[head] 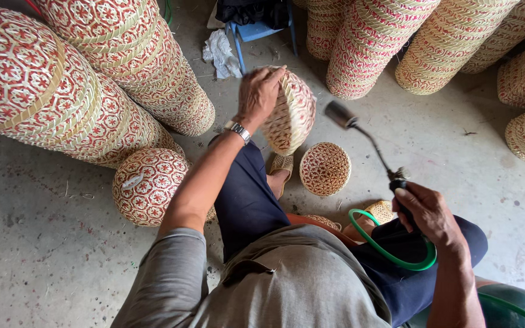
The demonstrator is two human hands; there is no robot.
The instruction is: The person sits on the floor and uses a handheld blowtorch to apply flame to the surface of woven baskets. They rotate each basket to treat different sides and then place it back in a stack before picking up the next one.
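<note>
Since the basket [290, 112] is just thin woven strips, I'd call it light and a bit springy, stiff enough to keep its bowl shape but easy to crush or snag if squeezed hard. It sits at upper centre of the frame, tipped on its side, and the left hand [257, 94] has it by the rim, fingers curled over the edge. That looks like the sane place to grab it, since the rim band seems the stiffest part. The right hand [428, 209], lower right, is closed around the handle of a torch [366, 143] whose nozzle points up toward the basket, close but not touching, with a green hose [390, 252] looping off it. I can't see a flame. A second small basket [325, 168] lies on the floor just below, and tall stacks [92, 73] fill the upper left.
</note>
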